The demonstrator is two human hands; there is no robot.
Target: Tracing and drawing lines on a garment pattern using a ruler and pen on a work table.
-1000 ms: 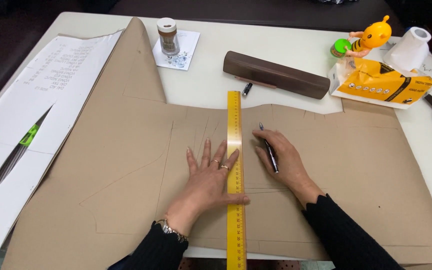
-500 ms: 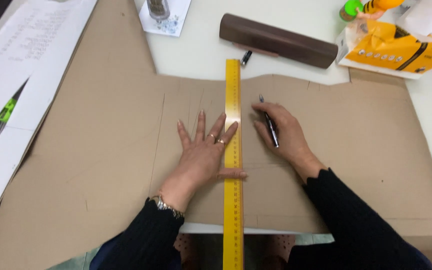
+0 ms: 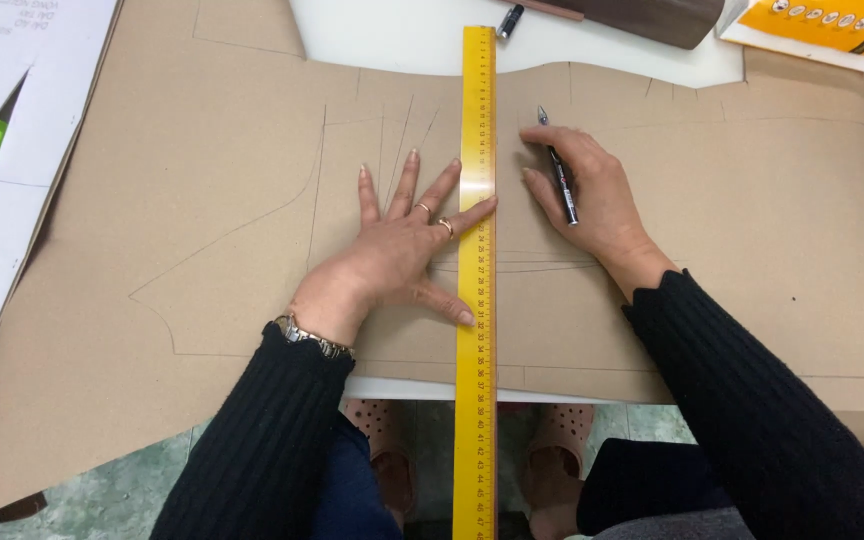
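A long yellow ruler (image 3: 476, 150) lies lengthwise across a large sheet of brown pattern paper (image 3: 732, 260) marked with thin pencil lines. My left hand (image 3: 402, 245) rests flat on the paper, fingers spread, with fingertips and thumb pressing the ruler's left edge. It wears two rings and a metal wristwatch. My right hand (image 3: 592, 205) lies just right of the ruler and holds a black pen (image 3: 558, 170), its tip pointing away from me near the ruler's edge.
White printed sheets (image 3: 12, 110) lie under the brown paper at the left. A dark brown case (image 3: 652, 15), a small black cap (image 3: 509, 20) and a yellow package (image 3: 832, 25) sit along the far edge of the white table (image 3: 392, 35). My slippered feet (image 3: 562, 460) show below.
The view has dipped and closed in on the hands, pushing the far objects out of frame. Both hands and the ruler keep nearly the same place on the paper.
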